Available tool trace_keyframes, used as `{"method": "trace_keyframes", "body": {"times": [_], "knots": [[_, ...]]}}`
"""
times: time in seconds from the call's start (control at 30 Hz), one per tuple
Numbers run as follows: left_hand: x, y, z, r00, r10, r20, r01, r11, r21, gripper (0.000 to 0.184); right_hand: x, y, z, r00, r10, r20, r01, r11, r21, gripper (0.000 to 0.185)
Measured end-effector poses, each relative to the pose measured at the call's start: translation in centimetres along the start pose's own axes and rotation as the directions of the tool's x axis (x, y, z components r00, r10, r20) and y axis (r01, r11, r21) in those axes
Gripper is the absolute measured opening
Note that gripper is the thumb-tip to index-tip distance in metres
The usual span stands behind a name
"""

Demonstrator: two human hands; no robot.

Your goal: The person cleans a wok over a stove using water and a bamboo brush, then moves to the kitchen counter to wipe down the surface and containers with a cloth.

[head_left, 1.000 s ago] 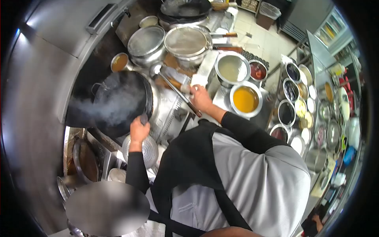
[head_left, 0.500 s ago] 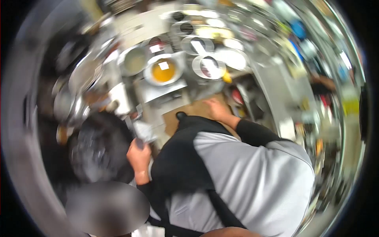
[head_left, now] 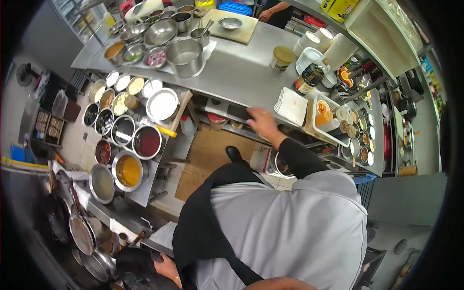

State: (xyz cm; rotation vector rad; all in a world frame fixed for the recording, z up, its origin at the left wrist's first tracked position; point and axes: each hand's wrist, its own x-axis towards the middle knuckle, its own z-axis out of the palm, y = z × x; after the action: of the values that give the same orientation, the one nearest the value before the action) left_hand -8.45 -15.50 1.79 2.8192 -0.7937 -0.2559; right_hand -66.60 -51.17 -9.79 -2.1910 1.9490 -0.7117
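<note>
- At lower left, the left hand closes around the handle of the black wok.
- Near the steel table's edge, the right hand hovers empty, fingers half open, beside the aisle.

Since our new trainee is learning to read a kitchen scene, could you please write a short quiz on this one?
1. What does the small metal bowl rest on?
a) the folded cloth
b) the cutting board
c) the floor
2. True or false: the right hand is holding a bottle.
3. Which hand is nearer the wok?

Key: 1 b; 2 false; 3 the left hand.
</note>
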Motion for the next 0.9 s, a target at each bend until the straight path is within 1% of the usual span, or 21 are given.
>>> {"method": "trace_keyframes", "body": {"times": [0.03,0.07,0.1,0.13,0.17,0.23,0.3,0.37,0.4,0.43,0.47,0.5,0.57,0.6,0.63,0.67,0.7,0.73,0.8,0.87,0.9], "knots": [[-0.2,0.6,0.0,0.999,-0.031,-0.009,0.031,1.0,0.003,0.035,-0.1,4.1,-0.8,0.985,0.103,-0.135,-0.116,0.989,-0.091,0.053],[-0.5,1.0,0.0,0.998,0.039,-0.05,-0.043,0.994,-0.099,0.034,0.2,7.1,-3.4,0.978,0.085,-0.189,-0.111,0.985,-0.13,0.058],[-0.9,1.2,0.3,0.99,0.1,-0.099,-0.118,0.973,-0.198,0.034,0.2,9.2,-4.6,0.945,0.178,-0.274,-0.249,0.936,-0.251,0.062],[-0.7,0.6,0.8,0.996,0.046,-0.071,-0.056,0.988,-0.143,0.036,0.2,12.2,-4.8,0.9,0.249,-0.358,-0.36,0.887,-0.288,0.069],[-1.1,1.1,1.0,0.995,0.042,-0.086,-0.055,0.988,-0.146,0.036,-0.4,14.8,-4.0,0.836,0.412,-0.362,-0.516,0.814,-0.266,0.075],[-2.0,3.3,1.4,0.948,0.17,-0.268,-0.19,0.981,-0.05,0.03,0.6,14.4,-0.7,0.725,0.625,-0.289,-0.684,0.602,-0.413,0.083],[-2.5,6.2,1.7,0.851,0.305,-0.428,-0.301,0.95,0.078,0.026,4.3,12.9,1.6,0.853,0.509,-0.114,-0.51,0.767,-0.39,0.084],[-3.9,8.7,1.7,0.727,0.432,-0.534,-0.358,0.902,0.242,0.022,9.3,9.5,0.8,0.968,0.199,0.153,-0.151,0.949,-0.278,0.083],[-4.6,10.4,1.5,0.854,0.29,-0.433,-0.187,0.946,0.265,0.023,11.7,10.9,2.2,0.981,0.003,0.195,0.037,0.979,-0.201,0.082],[-3.9,10.4,2.6,0.819,0.286,-0.497,-0.177,0.951,0.255,0.026,14.6,12.5,3.6,0.957,-0.193,0.218,0.22,0.97,-0.107,0.08],[-3.5,11.1,2.6,0.887,0.137,-0.442,-0.149,0.989,0.008,0.03,18.3,14.0,3.9,0.958,-0.166,0.235,0.198,0.973,-0.121,0.081],[-3.1,12.3,2.4,0.936,0.004,-0.351,-0.095,0.966,-0.241,0.038,22.1,15.4,4.2,0.959,-0.14,0.248,0.177,0.975,-0.137,0.081],[-1.1,14.6,1.4,0.948,0.047,-0.316,-0.139,0.951,-0.276,0.034,28.5,16.9,6.3,0.981,0.188,0.053,-0.169,0.95,-0.262,0.082],[-1.0,16.1,1.1,0.961,0.097,-0.261,-0.182,0.927,-0.327,0.031,31.3,16.8,7.6,0.982,0.179,0.062,-0.159,0.957,-0.244,0.082],[-1.2,18.6,0.9,0.958,0.088,-0.274,-0.176,0.932,-0.316,0.031,34.0,16.0,8.9,0.921,0.388,-0.027,-0.379,0.881,-0.283,0.083],[-1.1,21.6,0.4,0.988,0.029,-0.148,-0.108,0.821,-0.56,0.025,35.5,14.3,10.4,0.808,0.578,-0.117,-0.584,0.755,-0.299,0.084],[-0.8,24.4,-0.2,1.0,0.012,-0.009,-0.015,0.654,-0.756,0.019,35.4,11.7,11.3,0.863,0.5,-0.066,-0.495,0.815,-0.302,0.085],[-0.9,27.0,-0.7,1.0,0.018,-0.021,-0.028,0.659,-0.752,0.019,34.9,9.0,11.7,0.909,0.416,-0.027,-0.404,0.864,-0.302,0.086],[-1.3,32.9,-0.3,0.995,-0.039,0.093,0.101,0.461,-0.882,0.014,32.5,4.4,14.0,0.962,0.27,0.042,-0.256,0.943,-0.211,0.088],[-0.7,38.0,1.0,0.989,0.062,0.133,0.093,0.439,-0.893,0.014,28.6,1.1,13.4,0.984,0.126,0.126,-0.104,0.98,-0.169,0.092],[-0.5,39.4,1.3,0.975,0.133,0.179,0.103,0.445,-0.89,0.013,26.4,0.4,12.8,0.995,0.023,0.099,-0.015,0.996,-0.084,0.09]]}}
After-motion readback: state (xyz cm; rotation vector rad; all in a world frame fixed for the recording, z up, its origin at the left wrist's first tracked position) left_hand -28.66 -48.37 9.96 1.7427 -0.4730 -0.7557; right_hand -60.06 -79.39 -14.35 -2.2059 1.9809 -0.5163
